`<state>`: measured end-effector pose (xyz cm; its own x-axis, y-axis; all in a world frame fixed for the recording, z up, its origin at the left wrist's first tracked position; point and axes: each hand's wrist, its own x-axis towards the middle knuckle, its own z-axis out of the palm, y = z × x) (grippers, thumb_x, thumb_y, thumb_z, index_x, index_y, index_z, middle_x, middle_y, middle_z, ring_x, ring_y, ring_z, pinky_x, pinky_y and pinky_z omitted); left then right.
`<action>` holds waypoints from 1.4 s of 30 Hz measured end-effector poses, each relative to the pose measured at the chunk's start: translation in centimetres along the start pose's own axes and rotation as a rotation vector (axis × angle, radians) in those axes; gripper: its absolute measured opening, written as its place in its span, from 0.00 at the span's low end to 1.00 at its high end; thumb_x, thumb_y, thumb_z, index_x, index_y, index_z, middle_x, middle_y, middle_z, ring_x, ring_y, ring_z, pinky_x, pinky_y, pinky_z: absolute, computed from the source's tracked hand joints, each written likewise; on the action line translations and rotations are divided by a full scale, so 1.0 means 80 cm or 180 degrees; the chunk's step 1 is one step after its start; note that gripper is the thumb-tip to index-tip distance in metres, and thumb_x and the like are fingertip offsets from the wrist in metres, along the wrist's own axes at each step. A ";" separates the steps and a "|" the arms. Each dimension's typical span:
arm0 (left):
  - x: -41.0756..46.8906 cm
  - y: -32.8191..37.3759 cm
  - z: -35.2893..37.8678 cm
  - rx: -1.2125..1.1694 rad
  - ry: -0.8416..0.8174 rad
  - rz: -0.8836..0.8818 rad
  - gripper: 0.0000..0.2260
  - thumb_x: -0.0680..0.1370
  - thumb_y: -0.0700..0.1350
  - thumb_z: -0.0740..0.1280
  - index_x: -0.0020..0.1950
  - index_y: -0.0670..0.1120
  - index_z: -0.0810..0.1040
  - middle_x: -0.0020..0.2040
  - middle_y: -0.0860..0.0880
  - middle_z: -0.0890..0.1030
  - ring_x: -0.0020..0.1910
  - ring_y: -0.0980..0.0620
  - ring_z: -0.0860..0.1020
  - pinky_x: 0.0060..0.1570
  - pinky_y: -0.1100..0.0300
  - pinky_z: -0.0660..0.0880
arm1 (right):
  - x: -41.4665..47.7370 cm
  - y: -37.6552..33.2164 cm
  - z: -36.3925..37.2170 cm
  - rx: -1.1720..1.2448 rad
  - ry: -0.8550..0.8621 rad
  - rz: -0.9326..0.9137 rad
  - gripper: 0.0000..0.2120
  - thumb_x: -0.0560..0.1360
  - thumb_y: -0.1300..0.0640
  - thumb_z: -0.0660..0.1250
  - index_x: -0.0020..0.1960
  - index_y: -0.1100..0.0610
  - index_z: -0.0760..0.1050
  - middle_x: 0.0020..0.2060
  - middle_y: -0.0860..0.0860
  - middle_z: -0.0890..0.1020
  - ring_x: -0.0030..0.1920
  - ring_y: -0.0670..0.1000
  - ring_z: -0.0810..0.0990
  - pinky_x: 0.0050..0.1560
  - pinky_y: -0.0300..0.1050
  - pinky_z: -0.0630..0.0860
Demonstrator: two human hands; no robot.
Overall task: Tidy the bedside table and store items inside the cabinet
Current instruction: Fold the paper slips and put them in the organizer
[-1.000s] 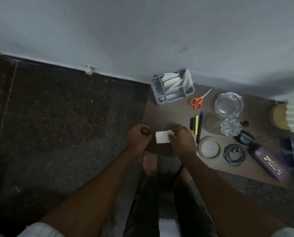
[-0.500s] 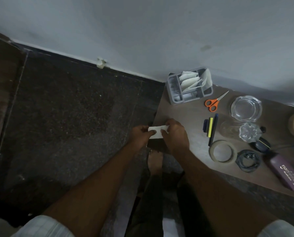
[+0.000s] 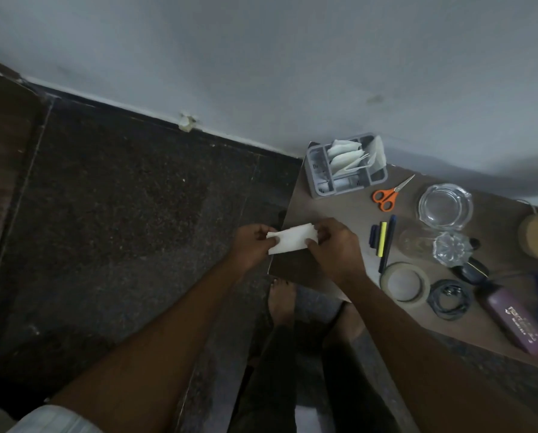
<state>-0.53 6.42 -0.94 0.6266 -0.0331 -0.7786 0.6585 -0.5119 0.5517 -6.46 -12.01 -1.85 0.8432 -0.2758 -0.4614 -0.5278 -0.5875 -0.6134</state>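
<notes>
Both hands — left hand (image 3: 251,245), right hand (image 3: 335,249) — pinch a white folded paper (image 3: 291,238), long axis left-right mid-frame; bottle (image 3: 517,320) lettering unreadable.

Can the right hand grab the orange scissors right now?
Probably not yet: the right hand and left hand both pinch the white paper. The path to the scissors looks clear otherwise.

White tissue (image 3: 291,243), orange-handled scissors (image 3: 386,196), grey organizer (image 3: 321,182), purple bottle (image 3: 518,320), dark speckled floor (image 3: 120,214).

Dim, grainy indoor light; soft blur throughout; wide-angle bending at edges.
</notes>
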 end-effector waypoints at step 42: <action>-0.021 0.167 0.038 -0.1627 0.0361 0.0473 0.09 0.81 0.39 0.65 0.58 0.41 0.82 0.53 0.42 0.85 0.49 0.48 0.85 0.44 0.62 0.82 | 0.067 -0.124 -0.182 -0.0196 0.0432 -0.0449 0.12 0.69 0.50 0.72 0.34 0.49 0.69 0.31 0.43 0.76 0.33 0.44 0.75 0.31 0.38 0.65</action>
<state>5.91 -2.95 6.81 0.7508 0.0341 -0.6597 0.6605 -0.0253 0.7504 4.79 -18.73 11.13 0.9165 -0.2852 -0.2805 -0.3998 -0.6718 -0.6236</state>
